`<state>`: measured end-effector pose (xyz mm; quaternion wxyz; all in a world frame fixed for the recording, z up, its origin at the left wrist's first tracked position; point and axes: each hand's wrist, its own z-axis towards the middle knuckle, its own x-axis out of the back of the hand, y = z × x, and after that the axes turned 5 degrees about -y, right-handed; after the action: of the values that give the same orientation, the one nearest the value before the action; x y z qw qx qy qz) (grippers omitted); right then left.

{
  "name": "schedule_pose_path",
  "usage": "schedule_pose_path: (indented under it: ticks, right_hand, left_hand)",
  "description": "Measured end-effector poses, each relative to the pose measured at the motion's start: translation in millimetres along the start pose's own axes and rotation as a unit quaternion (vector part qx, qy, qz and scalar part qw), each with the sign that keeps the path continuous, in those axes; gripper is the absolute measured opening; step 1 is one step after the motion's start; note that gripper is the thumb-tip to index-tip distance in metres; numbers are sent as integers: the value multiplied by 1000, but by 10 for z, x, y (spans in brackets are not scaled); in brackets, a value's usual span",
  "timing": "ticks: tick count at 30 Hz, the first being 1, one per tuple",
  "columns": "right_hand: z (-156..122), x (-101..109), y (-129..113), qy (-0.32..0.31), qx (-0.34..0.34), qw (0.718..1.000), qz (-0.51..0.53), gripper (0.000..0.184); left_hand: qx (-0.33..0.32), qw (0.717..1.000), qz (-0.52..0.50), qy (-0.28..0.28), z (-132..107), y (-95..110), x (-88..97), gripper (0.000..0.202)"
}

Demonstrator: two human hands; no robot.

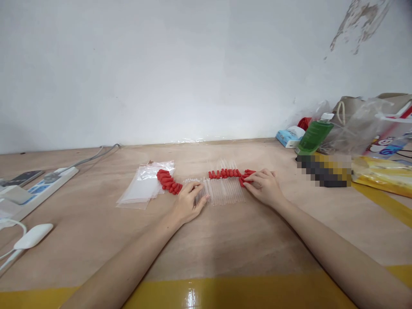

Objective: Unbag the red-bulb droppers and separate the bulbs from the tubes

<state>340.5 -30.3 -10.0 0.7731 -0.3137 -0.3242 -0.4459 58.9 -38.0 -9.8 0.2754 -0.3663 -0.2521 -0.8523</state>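
A row of clear thin tubes (pixel 225 192) lies side by side on the table, with red rubber bulbs (pixel 224 174) along its far side. More clear tubes stick up beyond those bulbs. My left hand (pixel 190 202) rests over the left end of the tubes, its thumb and fingers apart. At the right end, my right hand (pixel 266 187) has thumb and fingertips closed on a red bulb (pixel 247 173), partly hidden by the fingers. Left of my left hand, a pile of red bulbs (pixel 167 182) lies against the clear plastic bags (pixel 137 189).
On the left are a power strip (pixel 53 182), a phone (pixel 24 177) and a white cabled device (pixel 34 236). A tissue pack (pixel 289 138), a green bottle (pixel 314 135), and a yellow package (pixel 383 175) stand or lie at the right. The wall (pixel 193 73) borders the table's back.
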Motion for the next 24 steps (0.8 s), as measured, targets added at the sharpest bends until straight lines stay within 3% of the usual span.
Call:
schedule_pose_path:
  ticks: [4,8,11,16,21,24]
  right_hand:
    - [2,10,39,-10,-14,1000,10,21]
    - [80,45,69,10,-89,996,27,21]
    - [217,58,10,-18,-126,992,17,19]
    - [486,-36,-267,-106,-100,989,-25,22]
    - [625,-230,-446,-138,-21,988,-69,20]
    - [644,-312,-448,-157,-15,984,-82,21]
  left_hand:
    - [3,998,52,-25,-62,43,77,31]
    - [-3,998,58,-36,-98,43,125,33]
    - [-4,997,57,-44,-102,21,116,36]
    - [1,993,74,-90,-76,8,97,43]
    - [-10,978,74,-193,-23,53,150,43]
    - [-4,979,57,-198,-18,64,165,38]
